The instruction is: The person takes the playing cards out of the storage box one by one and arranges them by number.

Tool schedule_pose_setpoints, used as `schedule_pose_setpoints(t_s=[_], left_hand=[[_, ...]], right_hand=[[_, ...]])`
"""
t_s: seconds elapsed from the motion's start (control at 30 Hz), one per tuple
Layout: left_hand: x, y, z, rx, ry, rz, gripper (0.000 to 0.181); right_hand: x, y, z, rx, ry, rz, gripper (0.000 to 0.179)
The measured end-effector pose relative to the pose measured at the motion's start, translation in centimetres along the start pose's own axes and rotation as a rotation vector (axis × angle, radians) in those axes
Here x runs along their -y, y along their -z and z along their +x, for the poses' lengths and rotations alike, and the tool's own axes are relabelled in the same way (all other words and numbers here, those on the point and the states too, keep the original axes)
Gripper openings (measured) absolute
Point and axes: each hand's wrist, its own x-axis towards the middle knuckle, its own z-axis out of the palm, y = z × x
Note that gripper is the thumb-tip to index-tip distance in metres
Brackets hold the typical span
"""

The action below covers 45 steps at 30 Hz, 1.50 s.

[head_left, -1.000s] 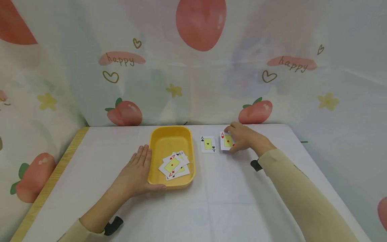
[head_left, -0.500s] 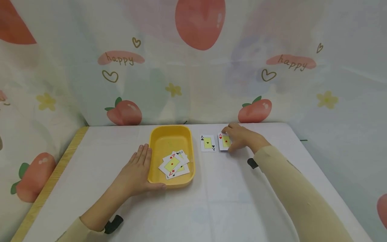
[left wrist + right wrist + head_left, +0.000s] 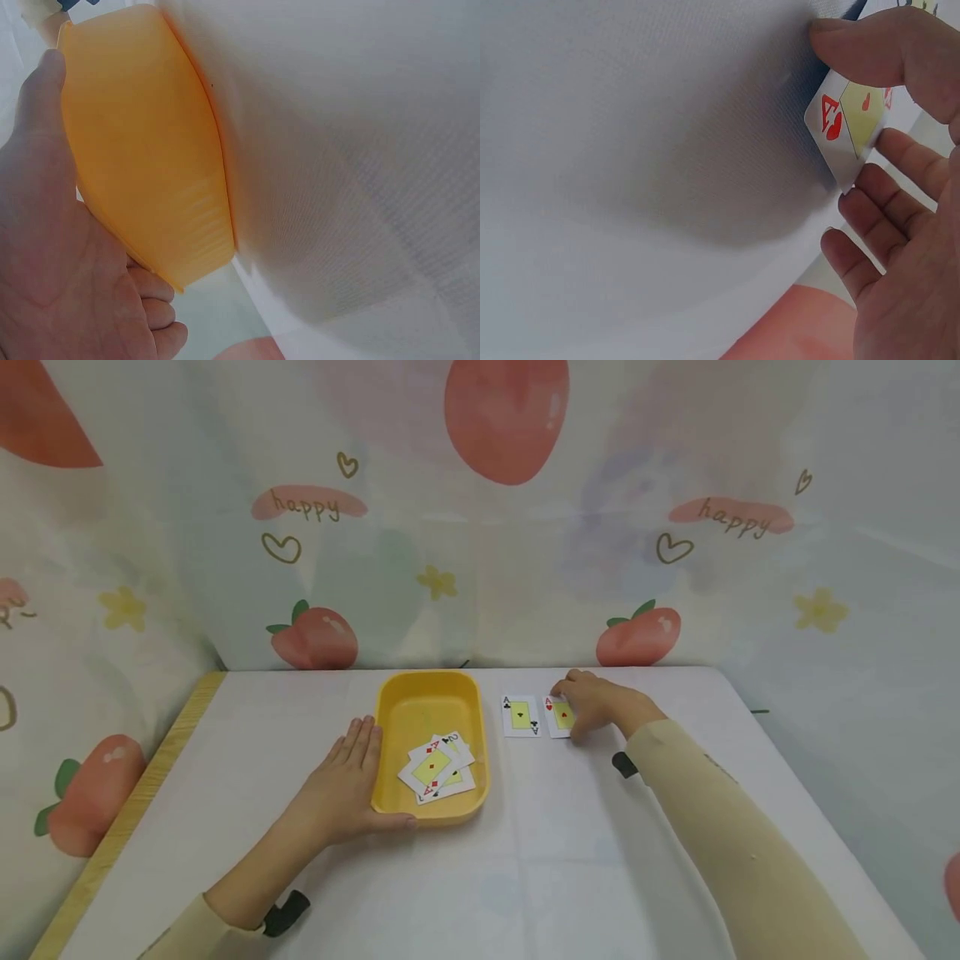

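Right grip [image 3: 600, 703] pinches thin rectangular ace of hearts [image 3: 559, 718], just right of flat ace of clubs [image 3: 521, 727] on white, weave-textured counter [image 3: 570, 885]; left grip [image 3: 341, 789], fingers straight, against smooth yellow round-cornered tray [image 3: 427, 714], overlapping cards [image 3: 432, 767] inside.

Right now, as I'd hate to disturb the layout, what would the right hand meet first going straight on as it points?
Past the ace of hearts it grips, the right hand would probably reach the ace of clubs first, though how high it would pass is unclear.
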Motion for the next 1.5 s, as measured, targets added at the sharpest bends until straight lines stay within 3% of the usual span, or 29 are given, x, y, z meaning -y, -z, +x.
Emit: schedule_pose_setpoints(t_s=[0.53, 0.7, 1.0, 1.27, 1.5], left_hand=[[-0.1, -0.1, 0.1, 0.002, 0.006, -0.002, 0.139], [0.0, -0.1, 0.1, 0.013, 0.009, -0.005, 0.139], [0.0, -0.2, 0.2, 0.012, 0.012, 0.007, 0.14], [-0.3, -0.1, -0.1, 0.008, 0.012, -0.016, 0.138], [-0.4, 0.1, 0.0, 0.001, 0.002, -0.022, 0.138]], right_hand=[[0.1, -0.1, 0.0, -0.013, -0.011, 0.039, 0.081], [0.9, 0.0, -0.4, -0.076, 0.064, 0.031, 0.083], [5.6, 0.9, -2.0, -0.26, 0.127, 0.038, 0.084], [9.9, 1.0, -3.5, -0.314, 0.237, -0.009, 0.08], [12.8, 0.6, -4.2, -0.343, 0.251, -0.031, 0.086]])
